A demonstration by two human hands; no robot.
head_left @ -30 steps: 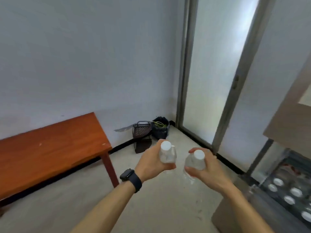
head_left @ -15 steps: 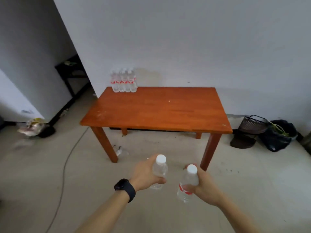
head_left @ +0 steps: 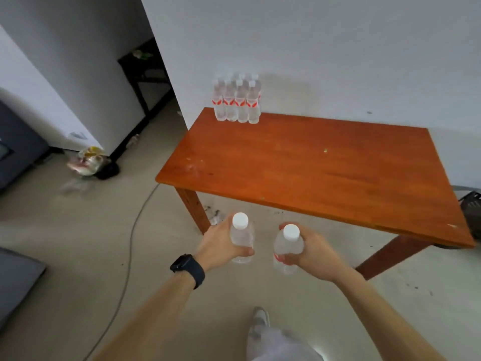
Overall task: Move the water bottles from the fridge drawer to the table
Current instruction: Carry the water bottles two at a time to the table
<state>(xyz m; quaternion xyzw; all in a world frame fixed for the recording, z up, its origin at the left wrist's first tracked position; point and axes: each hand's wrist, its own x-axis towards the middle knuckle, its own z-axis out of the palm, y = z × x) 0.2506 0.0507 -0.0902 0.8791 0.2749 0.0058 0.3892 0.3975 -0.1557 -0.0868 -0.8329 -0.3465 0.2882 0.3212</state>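
My left hand [head_left: 217,244] grips a clear water bottle [head_left: 241,237] with a white cap, held upright above the floor. My right hand [head_left: 313,250] grips a second water bottle [head_left: 287,244] with a white cap and a red label. Both hands are just in front of the near left corner of the orange wooden table [head_left: 312,168]. Several water bottles [head_left: 236,100] with red labels stand in a tight cluster at the table's far left corner, against the wall. The fridge drawer is out of view.
A grey cable [head_left: 130,243] runs across the floor left of the table. Rubbish bags [head_left: 91,162] lie by the wall corner at left. A dark basket [head_left: 471,212] sits on the floor beyond the table's right end. My shoe [head_left: 260,319] shows at the bottom.
The view has swung left from the doorway to the table, and I have come closer to it. Both hands still carry their bottles.
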